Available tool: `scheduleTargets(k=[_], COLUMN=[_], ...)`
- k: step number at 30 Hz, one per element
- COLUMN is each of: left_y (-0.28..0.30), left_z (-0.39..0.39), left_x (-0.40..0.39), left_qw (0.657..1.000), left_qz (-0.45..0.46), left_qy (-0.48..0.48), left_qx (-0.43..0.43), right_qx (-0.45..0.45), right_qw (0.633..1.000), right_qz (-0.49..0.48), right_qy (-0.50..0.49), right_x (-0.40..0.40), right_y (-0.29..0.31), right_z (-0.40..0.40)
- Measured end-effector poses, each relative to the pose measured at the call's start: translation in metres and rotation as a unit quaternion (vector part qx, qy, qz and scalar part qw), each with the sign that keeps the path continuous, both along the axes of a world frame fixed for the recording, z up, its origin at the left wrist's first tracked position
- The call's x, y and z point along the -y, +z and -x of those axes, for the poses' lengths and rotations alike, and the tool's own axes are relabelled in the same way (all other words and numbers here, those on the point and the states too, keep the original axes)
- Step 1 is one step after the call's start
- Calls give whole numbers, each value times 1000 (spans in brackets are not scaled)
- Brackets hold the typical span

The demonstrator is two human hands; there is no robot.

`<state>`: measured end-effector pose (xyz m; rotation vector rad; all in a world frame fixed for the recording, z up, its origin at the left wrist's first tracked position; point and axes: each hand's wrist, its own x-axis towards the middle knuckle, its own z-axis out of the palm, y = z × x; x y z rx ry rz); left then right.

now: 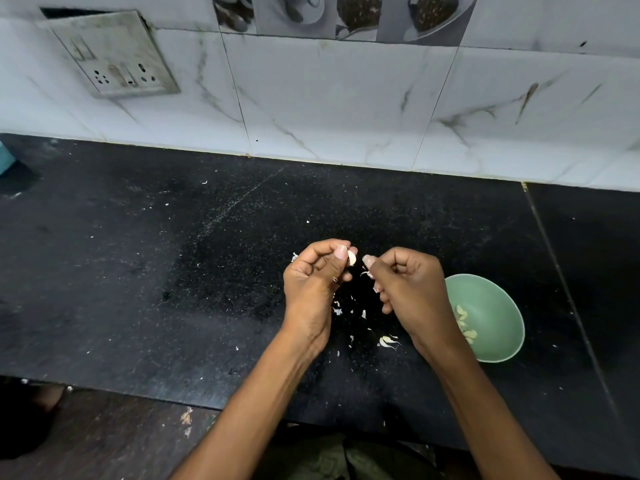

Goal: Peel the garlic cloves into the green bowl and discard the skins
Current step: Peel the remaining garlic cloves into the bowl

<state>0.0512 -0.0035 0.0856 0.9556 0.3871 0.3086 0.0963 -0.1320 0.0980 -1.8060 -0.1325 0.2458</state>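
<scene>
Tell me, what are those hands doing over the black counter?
A person is peeling garlic. The left hand pinches a garlic clove, and the right hand is beside it with its fingers curled. Peeled cloves already lie in the green bowl. Bits of skin are scattered on the counter.
</scene>
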Motion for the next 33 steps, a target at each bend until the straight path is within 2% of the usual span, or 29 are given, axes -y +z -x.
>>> scheduleTargets(k=[7, 11, 16, 19, 23, 28, 33], left_y=[0, 1, 2, 1, 2, 3, -4], left_z=[0, -2, -3, -4, -5, -6, -9], left_x=[5, 8, -2, 0, 4, 3, -8], left_qw=[999, 998, 989, 982, 982, 974, 939], left_qz=[-4, -28, -80, -127, -136, -137, -230], left_qy=[24, 1, -64, -72, -52, -67, -101], left_qx=[-30, -54, -107, -119, -123, -169, -233], right_qx=[-50, 39, 172, 215, 263, 360, 376], right_qw=[994, 995, 974, 960, 945, 900, 862], right_qz=[-70, 6, 100, 141, 165, 231, 308], right_qy=[73, 89, 104, 111, 105, 87, 146], right_x=[-1, -5, -1, 0, -2, -2, 1], right_y=[5, 2, -5, -10, -13, -16, -17], right_z=[1, 3, -1, -3, -1, 0, -5])
